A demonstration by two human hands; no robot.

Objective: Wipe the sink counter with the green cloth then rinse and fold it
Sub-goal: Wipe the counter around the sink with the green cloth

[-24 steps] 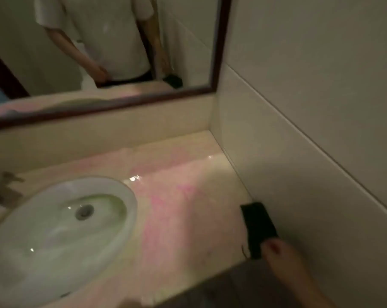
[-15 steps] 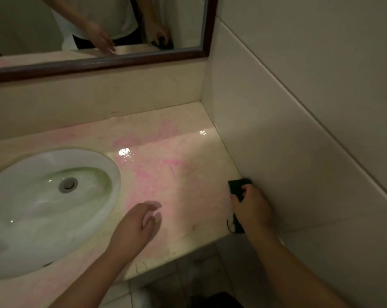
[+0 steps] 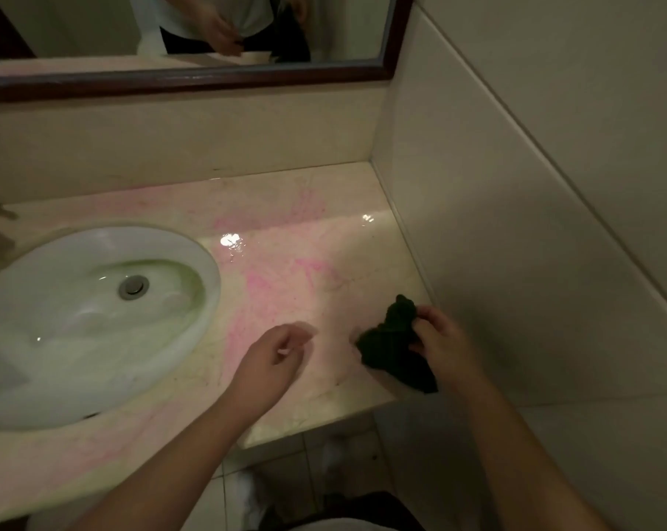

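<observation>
**Cloth gripped at the counter's right end**

The right hand point(image 3: 444, 344) pinches the bunched cloth point(image 3: 393, 344), fingers curled around it, near the counter's point(image 3: 324, 239) front right corner beside the wall point(image 3: 515, 262). The left hand point(image 3: 272, 360) hangs over the counter, fingers loosely curled, holding nothing, just left of the cloth. The sink point(image 3: 194, 254) sits to the left; pink streaks mark the wet stone, below the mirror point(image 3: 194, 76).

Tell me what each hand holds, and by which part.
The right hand grips the green cloth by its bunched right edge. The left hand holds nothing, fingers loosely curled above the counter.
</observation>
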